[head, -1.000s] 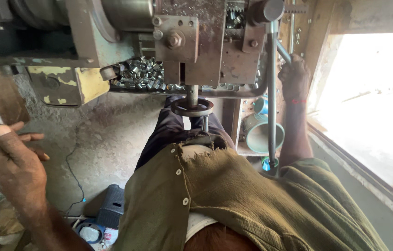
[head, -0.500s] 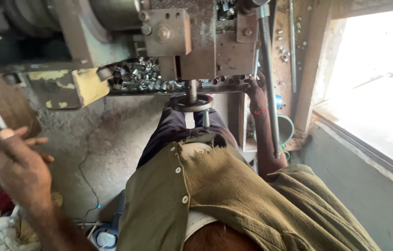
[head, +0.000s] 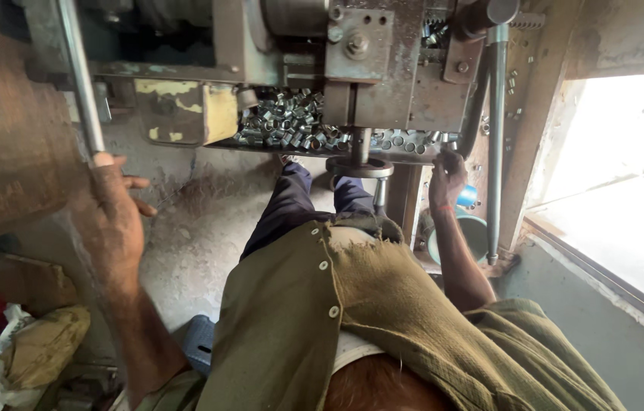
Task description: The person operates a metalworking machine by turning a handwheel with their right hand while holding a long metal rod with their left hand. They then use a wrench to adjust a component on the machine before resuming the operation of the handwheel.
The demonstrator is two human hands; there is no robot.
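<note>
The big worn machine fills the top of the view, closer and further right than 1 second ago, so the person has leaned in toward it. Under its body runs a tray heaped with small shiny metal rings, and below that sits a round handwheel on a short shaft.

The right hand has changed most — a second ago it was up on the tall upright lever; now it is lower, at the right end of the tray, fingers curled up against the edge among the last rings. Whether they pinch a ring cannot be told. That suggests the stroke is over and the hand has gone to the parts.

The left hand has kept its place on the long slanting steel rod, fingers wrapped around it, thumb on top — a steady grip rather than a pull, by the look of it.
</note>
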